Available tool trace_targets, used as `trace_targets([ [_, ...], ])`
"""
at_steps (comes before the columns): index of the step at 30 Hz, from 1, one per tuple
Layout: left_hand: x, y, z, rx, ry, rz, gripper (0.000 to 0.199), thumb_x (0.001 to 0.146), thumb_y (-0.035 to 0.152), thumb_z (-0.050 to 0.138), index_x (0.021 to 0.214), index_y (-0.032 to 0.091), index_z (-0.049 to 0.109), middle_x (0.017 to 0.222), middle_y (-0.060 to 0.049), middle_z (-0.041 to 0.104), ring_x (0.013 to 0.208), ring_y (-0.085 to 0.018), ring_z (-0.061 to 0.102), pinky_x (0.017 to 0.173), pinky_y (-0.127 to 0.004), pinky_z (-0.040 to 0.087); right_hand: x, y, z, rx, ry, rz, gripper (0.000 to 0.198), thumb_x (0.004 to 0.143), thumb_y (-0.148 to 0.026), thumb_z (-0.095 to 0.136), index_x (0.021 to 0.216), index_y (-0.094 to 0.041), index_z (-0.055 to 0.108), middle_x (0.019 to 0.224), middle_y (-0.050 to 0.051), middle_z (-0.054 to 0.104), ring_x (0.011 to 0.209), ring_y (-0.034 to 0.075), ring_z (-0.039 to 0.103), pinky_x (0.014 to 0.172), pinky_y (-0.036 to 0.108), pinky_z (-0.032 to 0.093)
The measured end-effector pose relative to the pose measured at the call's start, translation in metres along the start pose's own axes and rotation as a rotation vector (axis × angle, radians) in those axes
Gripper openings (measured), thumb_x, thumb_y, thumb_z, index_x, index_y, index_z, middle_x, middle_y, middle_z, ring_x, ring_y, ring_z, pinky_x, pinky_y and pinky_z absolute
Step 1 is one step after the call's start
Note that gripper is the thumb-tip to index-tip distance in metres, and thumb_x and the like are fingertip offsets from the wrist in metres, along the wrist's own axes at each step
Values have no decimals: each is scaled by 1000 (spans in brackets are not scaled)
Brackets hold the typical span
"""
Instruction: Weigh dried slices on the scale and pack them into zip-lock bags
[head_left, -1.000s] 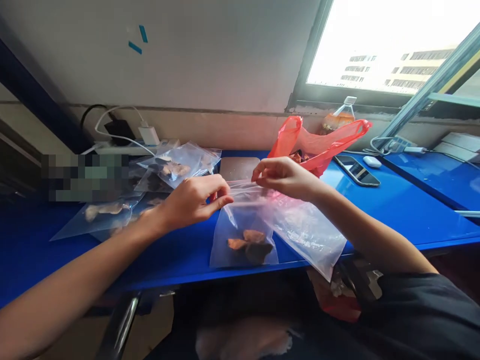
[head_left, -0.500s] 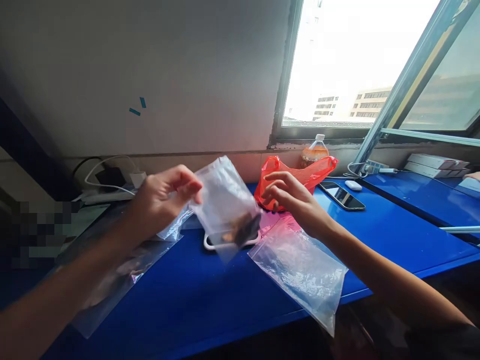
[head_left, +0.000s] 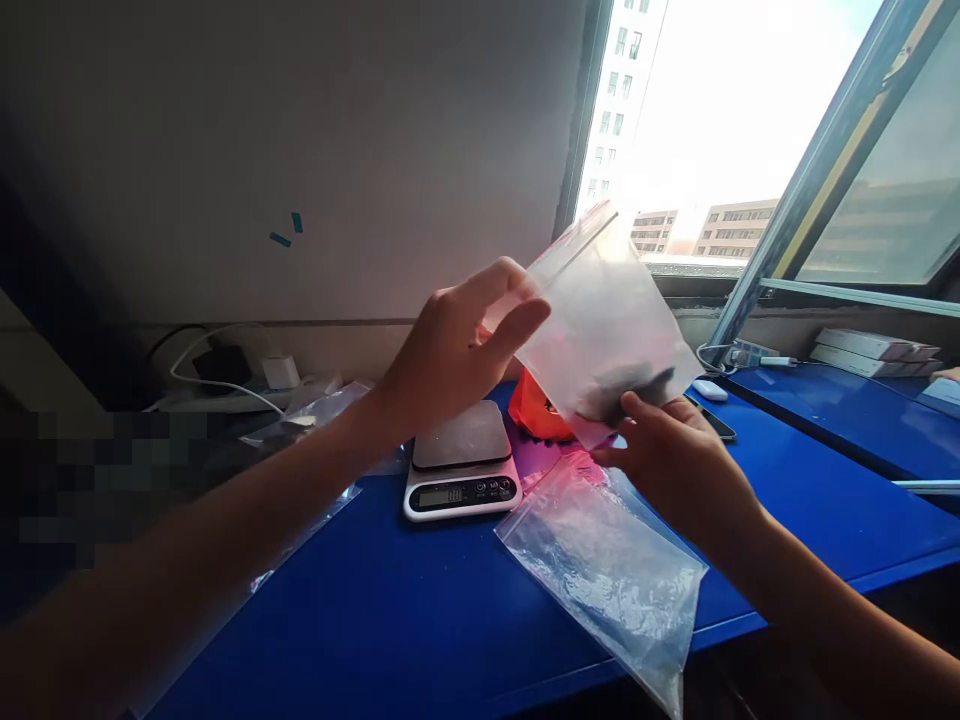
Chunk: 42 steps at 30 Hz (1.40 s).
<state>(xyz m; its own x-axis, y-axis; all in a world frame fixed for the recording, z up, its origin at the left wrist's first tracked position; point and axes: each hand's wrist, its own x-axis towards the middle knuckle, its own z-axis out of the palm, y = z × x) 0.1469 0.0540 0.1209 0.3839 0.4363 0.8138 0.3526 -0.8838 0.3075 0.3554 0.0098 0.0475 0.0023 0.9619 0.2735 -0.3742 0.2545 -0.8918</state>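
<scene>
My left hand [head_left: 469,335] pinches the upper left side of a translucent zip bag [head_left: 600,310], near its red-edged seal. Dark contents, too hazy to name, lie in the bag's lower part. At that lower end my right hand [head_left: 671,445] is closed on the bag, thumb in front. Below the left hand a white kitchen scale [head_left: 463,490] stands on the table, its plate bare and its display lit, seemingly at zero. Just right of the scale lies a larger clear zip bag [head_left: 607,570], partly over the table's front edge.
Behind the held bag sits a red plastic bag [head_left: 536,410]. A phone [head_left: 716,420] and a white earbud case [head_left: 709,390] lie to the right on the blue table [head_left: 390,610]. White boxes [head_left: 862,345] and a metal frame stand farther right; clear bags and cables are at left.
The small zip bag has moved up and right, uncovering the scale. My right hand, open before, has taken hold of the bag's lower end.
</scene>
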Motion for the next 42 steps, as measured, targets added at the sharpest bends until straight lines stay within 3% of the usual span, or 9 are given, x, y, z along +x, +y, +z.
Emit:
trace_targets([
  [4,-3,-20,35,153,-45,-73,53,88,47,58,133,25,42,155,-14,24,121,-27,53,87,-37,52,7,-31,-36,-344,280,-356,23,72,-32,76,87,-19,66,88,6,67,77,19,68,60,33,62],
  [6,-1,-31,54,315,-98,-156,65,83,48,65,136,24,38,155,-17,22,126,-34,47,96,-49,46,11,-46,-54,-601,433,-469,24,68,-30,77,85,-18,66,87,7,67,76,22,68,60,35,62],
  [8,4,-42,69,414,-161,-230,68,78,37,71,137,25,38,146,-16,38,125,-36,47,97,-54,43,12,-56,-66,-930,499,-483,26,68,-31,76,88,-18,66,88,8,68,80,24,69,60,35,60],
  [11,15,-57,79,354,-196,-372,56,81,19,61,133,23,40,107,-10,65,100,-29,61,89,-46,46,12,-60,-73,-1411,401,-479,25,74,-34,69,93,-19,63,83,7,69,73,24,69,58,33,55],
  [18,10,-58,71,95,-241,-375,45,85,20,54,127,18,39,84,-3,63,73,-17,61,67,-29,49,29,-53,-47,-2086,65,-593,28,88,-24,48,112,-17,59,100,13,70,80,28,67,55,32,39],
  [29,-25,-37,45,27,-342,-257,58,83,28,61,131,23,28,126,-16,54,121,-31,52,100,-53,42,128,-58,-15,-1961,-185,-359,29,92,-35,48,91,-18,71,83,11,70,69,19,59,58,30,34],
  [36,-69,-27,-1,148,-335,-363,51,85,31,58,128,28,30,134,-12,47,127,-30,46,94,-49,47,125,-84,-13,-1847,247,-486,28,89,-34,52,98,-18,73,97,12,72,82,23,62,67,34,41],
  [39,-87,-18,-17,82,-298,-494,50,88,39,57,130,30,31,133,-11,49,124,-30,49,82,-42,52,91,-100,-4,-1698,518,-702,30,89,-34,53,93,-14,75,86,12,72,87,23,65,73,38,43],
  [42,-102,-6,-27,-113,-251,-599,51,88,46,59,131,31,36,132,-10,53,124,-30,51,89,-43,50,42,-102,12,-1454,612,-902,30,90,-33,52,90,-14,74,64,6,66,64,15,64,66,35,45],
])
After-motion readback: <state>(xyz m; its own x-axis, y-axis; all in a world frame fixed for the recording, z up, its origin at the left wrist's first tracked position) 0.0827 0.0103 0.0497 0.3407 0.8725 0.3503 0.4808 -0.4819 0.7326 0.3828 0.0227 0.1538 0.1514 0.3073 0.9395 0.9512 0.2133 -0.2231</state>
